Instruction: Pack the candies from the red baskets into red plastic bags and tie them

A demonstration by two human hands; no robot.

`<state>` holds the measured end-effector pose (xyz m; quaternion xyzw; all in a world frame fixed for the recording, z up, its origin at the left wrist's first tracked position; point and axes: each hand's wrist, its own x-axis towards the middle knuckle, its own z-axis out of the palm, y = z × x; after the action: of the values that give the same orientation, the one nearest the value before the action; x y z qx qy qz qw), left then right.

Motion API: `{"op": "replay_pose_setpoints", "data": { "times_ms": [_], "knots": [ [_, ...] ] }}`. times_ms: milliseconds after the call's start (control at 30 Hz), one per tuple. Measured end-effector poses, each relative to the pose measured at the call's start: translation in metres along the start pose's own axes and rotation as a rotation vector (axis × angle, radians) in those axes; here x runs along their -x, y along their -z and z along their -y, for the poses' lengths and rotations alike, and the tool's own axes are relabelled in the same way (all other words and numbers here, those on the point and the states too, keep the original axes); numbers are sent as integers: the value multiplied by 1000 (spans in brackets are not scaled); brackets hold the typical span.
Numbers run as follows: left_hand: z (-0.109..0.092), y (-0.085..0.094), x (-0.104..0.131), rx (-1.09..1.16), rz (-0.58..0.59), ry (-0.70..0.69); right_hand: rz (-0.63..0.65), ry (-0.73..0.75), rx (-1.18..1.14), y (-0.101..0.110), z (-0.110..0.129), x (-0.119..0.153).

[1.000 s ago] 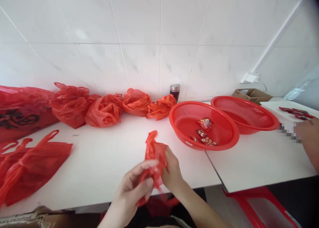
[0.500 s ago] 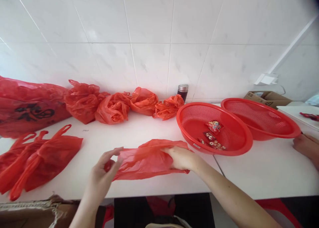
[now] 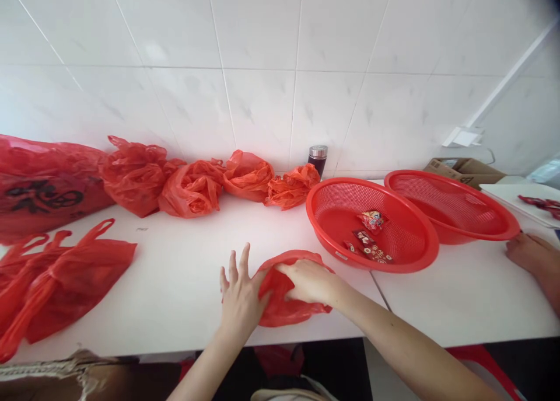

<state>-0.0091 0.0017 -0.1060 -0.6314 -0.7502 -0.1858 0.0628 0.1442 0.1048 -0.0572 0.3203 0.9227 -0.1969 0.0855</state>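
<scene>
A thin red plastic bag (image 3: 284,313) lies bunched on the white table in front of me. My left hand (image 3: 240,296) is at its left edge, fingers spread and pointing up. The thumb side of that hand touches the film. My right hand (image 3: 311,281) reaches into the bag's folds from the right, its thumb and forefinger bent against the film; some fingertips are hidden. Right of the bag, a red mesh basket (image 3: 321,243) holds several small wrapped snacks (image 3: 371,220).
Stuffed red bags (image 3: 192,191) line the wall beside a dark flask (image 3: 317,160). Flat red bags (image 3: 83,278) lie at left, above a torn cardboard box (image 3: 87,377). A second red basket (image 3: 472,237) stands at right, near another person's hand (image 3: 531,252) and a white tray (image 3: 516,198).
My left hand has moved right and spread its fingers. The bag, stretched out leftward before, is now bunched between my hands. My right hand stays at the bag.
</scene>
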Motion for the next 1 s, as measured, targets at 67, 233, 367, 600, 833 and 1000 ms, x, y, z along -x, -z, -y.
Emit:
{"op": "replay_pose_setpoints", "data": {
  "times_ms": [67,233,367,600,833,1000],
  "knots": [
    [19,-7,-9,-10,124,27,37,1,5,-3,-5,1],
    [74,10,-26,-39,221,204,199,-89,-94,6,-19,16],
    [91,39,-19,268,432,90,236,-106,-271,22,-31,25],
    [76,63,7,1075,458,323,322,-130,-300,34,-29,37],
    [44,48,3,1277,307,557,-214,192,-414,96,-28,92],
    [43,37,1,1083,463,531,-145,-422,-100,104,-121,67]
  ]
}}
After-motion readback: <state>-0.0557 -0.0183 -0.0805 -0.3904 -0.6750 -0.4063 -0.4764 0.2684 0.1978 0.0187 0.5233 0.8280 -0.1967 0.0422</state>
